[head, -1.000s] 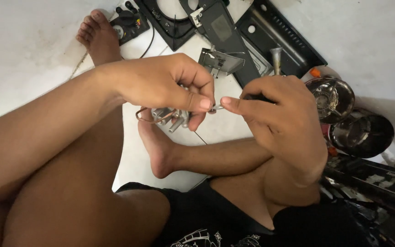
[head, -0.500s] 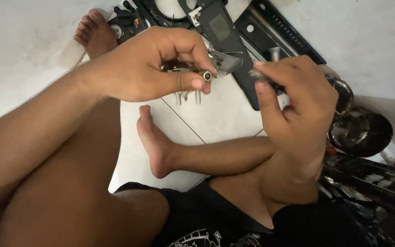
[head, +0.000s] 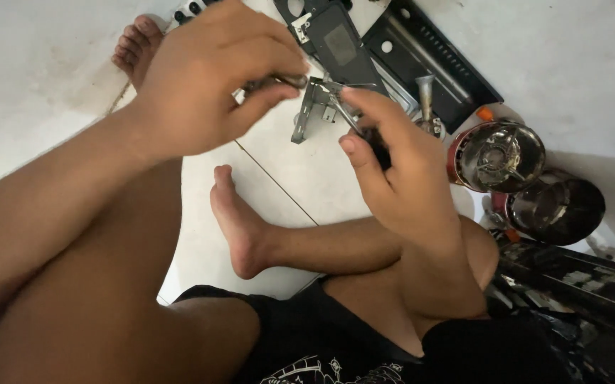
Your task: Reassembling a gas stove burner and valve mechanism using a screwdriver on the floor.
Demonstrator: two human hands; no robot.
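A small metal cylindrical part [head: 282, 80] lies nearly level, pinched in the left hand [head: 208, 85] at twelve o'clock. At its three o'clock, a thin dark-handled tool [head: 364, 128] slants up-left from the right hand [head: 400, 178], tip near a grey metal bracket [head: 314, 107].

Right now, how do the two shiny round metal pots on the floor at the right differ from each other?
The red-sided pot lies nearer the right hand and shows a metal fitting inside its bright bowl; the darker pot sits farther out toward the wall, and its inside looks dim and plain. The red-sided pot has an orange bit by its rim; the darker pot's side is hidden. Both are round, shiny, and rest on the floor, side by side.
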